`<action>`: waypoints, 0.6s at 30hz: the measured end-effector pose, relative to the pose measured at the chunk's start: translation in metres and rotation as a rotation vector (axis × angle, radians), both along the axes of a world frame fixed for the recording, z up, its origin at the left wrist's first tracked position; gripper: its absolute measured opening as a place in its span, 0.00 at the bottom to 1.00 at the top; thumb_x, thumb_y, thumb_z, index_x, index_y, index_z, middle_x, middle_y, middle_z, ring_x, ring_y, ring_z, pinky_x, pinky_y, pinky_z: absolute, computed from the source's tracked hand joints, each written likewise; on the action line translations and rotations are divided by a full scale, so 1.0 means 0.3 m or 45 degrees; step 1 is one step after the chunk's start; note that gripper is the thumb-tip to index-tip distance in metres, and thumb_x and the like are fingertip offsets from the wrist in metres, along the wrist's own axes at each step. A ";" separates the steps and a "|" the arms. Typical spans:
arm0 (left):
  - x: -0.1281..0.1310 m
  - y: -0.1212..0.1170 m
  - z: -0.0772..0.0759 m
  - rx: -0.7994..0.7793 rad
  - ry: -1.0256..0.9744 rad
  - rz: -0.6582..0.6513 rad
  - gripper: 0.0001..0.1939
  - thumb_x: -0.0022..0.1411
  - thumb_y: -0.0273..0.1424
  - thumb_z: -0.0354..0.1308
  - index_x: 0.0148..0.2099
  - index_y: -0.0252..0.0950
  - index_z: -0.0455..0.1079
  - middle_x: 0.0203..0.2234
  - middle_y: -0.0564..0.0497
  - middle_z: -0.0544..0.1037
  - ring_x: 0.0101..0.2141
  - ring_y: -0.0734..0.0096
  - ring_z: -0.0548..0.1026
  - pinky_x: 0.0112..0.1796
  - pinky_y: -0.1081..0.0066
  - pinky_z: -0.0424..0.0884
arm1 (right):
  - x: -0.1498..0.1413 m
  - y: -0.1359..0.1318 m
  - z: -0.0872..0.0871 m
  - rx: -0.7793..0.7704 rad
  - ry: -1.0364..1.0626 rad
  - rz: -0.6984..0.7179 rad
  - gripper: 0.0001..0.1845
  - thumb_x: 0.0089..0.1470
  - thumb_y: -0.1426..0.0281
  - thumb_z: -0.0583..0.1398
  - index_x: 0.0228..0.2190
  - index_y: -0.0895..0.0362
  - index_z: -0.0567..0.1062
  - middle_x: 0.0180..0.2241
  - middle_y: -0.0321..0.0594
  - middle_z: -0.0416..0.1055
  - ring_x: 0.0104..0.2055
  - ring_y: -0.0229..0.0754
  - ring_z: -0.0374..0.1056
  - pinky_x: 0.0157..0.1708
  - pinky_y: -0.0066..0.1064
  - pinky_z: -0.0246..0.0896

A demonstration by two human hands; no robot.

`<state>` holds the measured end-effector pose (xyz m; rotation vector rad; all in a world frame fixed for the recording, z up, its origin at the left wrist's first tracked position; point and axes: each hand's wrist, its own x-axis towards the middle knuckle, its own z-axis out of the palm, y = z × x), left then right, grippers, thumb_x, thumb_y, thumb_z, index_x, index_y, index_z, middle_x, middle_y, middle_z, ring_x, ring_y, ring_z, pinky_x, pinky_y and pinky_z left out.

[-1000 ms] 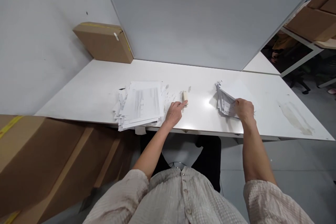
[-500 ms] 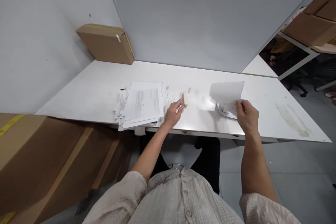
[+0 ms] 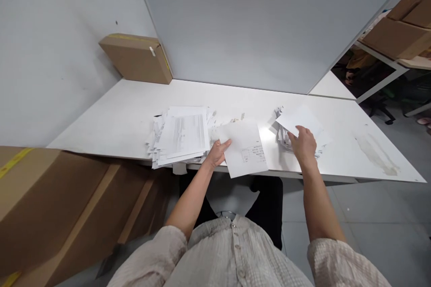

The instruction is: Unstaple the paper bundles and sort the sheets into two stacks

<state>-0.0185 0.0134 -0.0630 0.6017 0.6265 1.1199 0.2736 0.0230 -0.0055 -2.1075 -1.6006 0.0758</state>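
My left hand [image 3: 218,152] grips the left edge of a white sheet of paper [image 3: 240,143], thumb on top. Small print and a line drawing show on its lower right, and its near edge reaches past the table edge. Over the right-hand stack of papers [image 3: 283,140] is my right hand [image 3: 304,144], its fingers apart near a blank sheet [image 3: 301,121] lying askew on top. Left of my left hand lies a larger, uneven pile of printed papers [image 3: 185,136]. The small beige block seen earlier is almost wholly hidden behind the held sheet.
The white table [image 3: 144,98] meets a grey panel [image 3: 229,27] at its back. A cardboard box [image 3: 138,60] leans in the back left corner. Large cardboard boxes [image 3: 84,202] stand below the table's left front edge. More boxes [image 3: 397,31] rest on a desk at far right.
A sheet has come from the right stack to the middle, and my left hand now holds it instead of reaching at the beige block. My right hand has let go and moved slightly left.
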 end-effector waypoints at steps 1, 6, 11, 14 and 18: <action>-0.003 0.002 -0.006 -0.007 -0.002 -0.014 0.24 0.46 0.36 0.69 0.44 0.29 0.74 0.39 0.40 0.79 0.48 0.51 0.73 0.53 0.54 0.64 | 0.030 0.028 -0.012 -0.018 -0.129 -0.028 0.27 0.52 0.60 0.54 0.51 0.61 0.67 0.52 0.57 0.64 0.53 0.57 0.59 0.47 0.45 0.55; 0.001 0.001 -0.009 -0.033 -0.010 -0.033 0.21 0.45 0.35 0.69 0.42 0.28 0.74 0.37 0.40 0.79 0.48 0.51 0.73 0.53 0.53 0.63 | 0.085 0.099 -0.052 -0.258 -0.272 0.007 0.25 0.54 0.66 0.51 0.53 0.58 0.66 0.54 0.52 0.64 0.54 0.54 0.58 0.46 0.43 0.56; 0.006 0.006 -0.017 -0.029 -0.016 -0.013 0.22 0.44 0.35 0.69 0.41 0.28 0.75 0.38 0.39 0.79 0.48 0.50 0.72 0.53 0.53 0.63 | 0.026 0.035 0.013 -0.011 -0.310 -0.005 0.19 0.56 0.70 0.46 0.38 0.59 0.74 0.38 0.51 0.71 0.44 0.51 0.63 0.40 0.40 0.55; 0.006 0.007 -0.021 -0.033 -0.004 -0.001 0.23 0.44 0.35 0.70 0.42 0.29 0.74 0.39 0.39 0.79 0.48 0.50 0.73 0.52 0.54 0.64 | -0.022 -0.070 0.117 0.277 -0.057 -0.014 0.17 0.57 0.65 0.48 0.36 0.59 0.73 0.27 0.44 0.68 0.32 0.45 0.63 0.34 0.36 0.55; 0.007 0.007 -0.017 -0.046 0.013 0.002 0.23 0.44 0.36 0.69 0.42 0.28 0.74 0.38 0.39 0.79 0.47 0.51 0.73 0.51 0.55 0.65 | -0.069 -0.184 0.205 0.623 0.742 0.141 0.16 0.55 0.56 0.54 0.31 0.55 0.70 0.26 0.36 0.65 0.28 0.39 0.60 0.28 0.31 0.55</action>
